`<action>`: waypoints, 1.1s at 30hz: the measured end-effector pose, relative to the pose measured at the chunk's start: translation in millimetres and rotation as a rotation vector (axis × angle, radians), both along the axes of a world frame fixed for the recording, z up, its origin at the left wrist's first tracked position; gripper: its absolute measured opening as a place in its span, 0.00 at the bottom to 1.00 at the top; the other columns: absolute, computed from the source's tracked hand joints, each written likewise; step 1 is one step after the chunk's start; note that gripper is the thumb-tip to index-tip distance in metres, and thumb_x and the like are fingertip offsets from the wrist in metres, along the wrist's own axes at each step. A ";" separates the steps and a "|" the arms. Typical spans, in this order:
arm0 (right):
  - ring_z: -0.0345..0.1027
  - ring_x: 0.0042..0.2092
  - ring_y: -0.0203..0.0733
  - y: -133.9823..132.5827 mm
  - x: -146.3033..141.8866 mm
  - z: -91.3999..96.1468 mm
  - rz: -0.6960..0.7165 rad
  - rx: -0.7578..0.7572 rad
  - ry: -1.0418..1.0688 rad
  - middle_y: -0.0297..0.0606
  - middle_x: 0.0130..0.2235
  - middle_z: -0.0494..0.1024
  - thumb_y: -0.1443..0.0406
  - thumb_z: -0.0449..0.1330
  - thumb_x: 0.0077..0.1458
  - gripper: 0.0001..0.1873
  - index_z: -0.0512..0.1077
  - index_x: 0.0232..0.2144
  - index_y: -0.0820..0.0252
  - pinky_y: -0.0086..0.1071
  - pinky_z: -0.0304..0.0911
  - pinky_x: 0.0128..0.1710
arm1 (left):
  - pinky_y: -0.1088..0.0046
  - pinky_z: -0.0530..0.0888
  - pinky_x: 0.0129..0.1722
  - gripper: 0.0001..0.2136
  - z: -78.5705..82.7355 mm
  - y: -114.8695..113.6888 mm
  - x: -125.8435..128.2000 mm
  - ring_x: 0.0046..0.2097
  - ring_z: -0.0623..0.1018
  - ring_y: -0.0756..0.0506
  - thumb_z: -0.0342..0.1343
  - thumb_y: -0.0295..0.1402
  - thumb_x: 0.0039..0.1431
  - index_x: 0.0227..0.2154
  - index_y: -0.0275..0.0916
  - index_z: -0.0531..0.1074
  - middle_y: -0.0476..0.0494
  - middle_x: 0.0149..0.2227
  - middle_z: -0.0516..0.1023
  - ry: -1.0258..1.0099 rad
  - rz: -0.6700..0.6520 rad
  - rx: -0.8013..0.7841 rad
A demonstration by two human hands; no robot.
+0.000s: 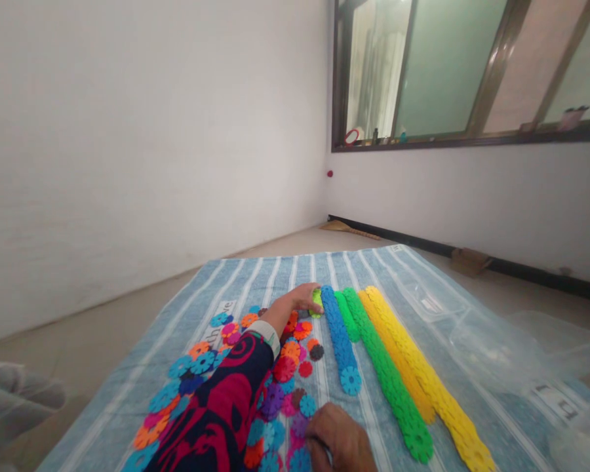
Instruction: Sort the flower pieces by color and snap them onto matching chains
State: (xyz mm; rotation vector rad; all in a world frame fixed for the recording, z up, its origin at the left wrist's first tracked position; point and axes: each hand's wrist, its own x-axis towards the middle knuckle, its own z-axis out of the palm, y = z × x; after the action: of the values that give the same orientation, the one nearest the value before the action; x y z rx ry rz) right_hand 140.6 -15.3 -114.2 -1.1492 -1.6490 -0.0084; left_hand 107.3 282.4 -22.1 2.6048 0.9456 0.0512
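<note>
My left hand (305,297) reaches out over the cloth, its fingers closed round a short row of lime-green snowflake discs (316,303). Right beside it lies a long overlapping row of blue discs (339,341). Near the front edge of the view, my right hand (343,438) is curled low over the cloth by a purple disc (299,426); whatever its fingers hold is hidden. Loose mixed discs (285,368) in orange, red, blue, purple and brown spread around and under my left sleeve, which covers part of them.
Green rows (391,380) and yellow rows (425,373) of discs lie to the right on the striped cloth (246,275). See-through plastic containers (491,347) stand at the right side. A broom (349,228) and a cardboard box (469,261) lie on the floor by the wall.
</note>
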 end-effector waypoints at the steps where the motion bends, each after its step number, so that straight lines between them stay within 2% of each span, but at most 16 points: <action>1: 0.66 0.29 0.38 -0.1 -1.2 0.0 -0.014 0.002 0.009 0.33 0.27 0.72 0.72 0.51 0.49 0.07 0.66 0.28 0.55 0.28 0.58 0.29 | 0.67 0.68 0.52 0.37 -0.5 0.8 -0.4 0.53 0.72 0.38 0.67 0.39 0.36 0.53 0.37 0.66 0.39 0.54 0.72 0.000 -0.003 0.004; 6: 0.66 0.29 0.38 0.8 -4.4 -3.1 -0.004 0.017 -0.003 0.33 0.26 0.71 0.71 0.50 0.50 0.07 0.65 0.28 0.55 0.28 0.57 0.28 | 0.70 0.69 0.47 0.31 -3.4 1.6 -3.1 0.48 0.74 0.40 0.66 0.40 0.38 0.49 0.38 0.70 0.44 0.49 0.75 -0.030 -0.039 -0.003; 11: 0.63 0.27 0.38 4.6 -8.0 -10.2 -0.050 0.032 0.029 0.33 0.24 0.69 0.71 0.48 0.50 0.08 0.64 0.25 0.56 0.29 0.54 0.27 | 0.68 0.69 0.48 0.30 -9.7 2.5 -8.9 0.48 0.74 0.40 0.65 0.41 0.39 0.48 0.37 0.70 0.43 0.48 0.75 -0.103 -0.062 -0.029; 15: 0.64 0.28 0.38 3.4 -7.7 -5.9 -0.039 0.035 0.027 0.33 0.25 0.70 0.71 0.48 0.50 0.07 0.64 0.26 0.56 0.28 0.55 0.27 | 0.67 0.67 0.51 0.29 -16.3 5.1 -12.6 0.51 0.72 0.39 0.64 0.40 0.40 0.48 0.35 0.71 0.40 0.50 0.74 -0.164 -0.077 -0.025; 19: 0.64 0.28 0.38 1.0 -6.7 0.1 -0.035 0.041 0.016 0.33 0.25 0.70 0.72 0.49 0.50 0.08 0.65 0.27 0.56 0.28 0.56 0.28 | 0.67 0.66 0.53 0.27 -20.2 8.1 -13.3 0.52 0.72 0.39 0.63 0.40 0.41 0.47 0.36 0.72 0.41 0.51 0.73 -0.165 -0.116 0.002; 26: 0.63 0.28 0.38 1.8 -7.6 -3.5 -0.022 0.031 0.017 0.33 0.24 0.69 0.71 0.48 0.50 0.08 0.64 0.26 0.56 0.29 0.54 0.27 | 0.68 0.67 0.51 0.25 -18.2 7.1 -14.6 0.50 0.72 0.41 0.61 0.40 0.45 0.47 0.38 0.72 0.43 0.49 0.74 -0.103 -0.119 0.065; 33: 0.64 0.29 0.38 1.1 -7.7 -7.2 -0.035 -0.005 0.032 0.34 0.25 0.70 0.70 0.49 0.51 0.08 0.65 0.27 0.55 0.29 0.54 0.28 | 0.70 0.67 0.51 0.21 -12.2 2.3 -16.0 0.50 0.72 0.40 0.58 0.42 0.49 0.46 0.38 0.72 0.41 0.48 0.73 -0.029 -0.218 0.158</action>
State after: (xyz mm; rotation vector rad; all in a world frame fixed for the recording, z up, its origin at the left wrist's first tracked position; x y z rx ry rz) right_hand 132.8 -14.2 -121.4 -1.1762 -1.6012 -0.0086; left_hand 91.3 284.7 -34.3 2.8286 0.6673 0.1109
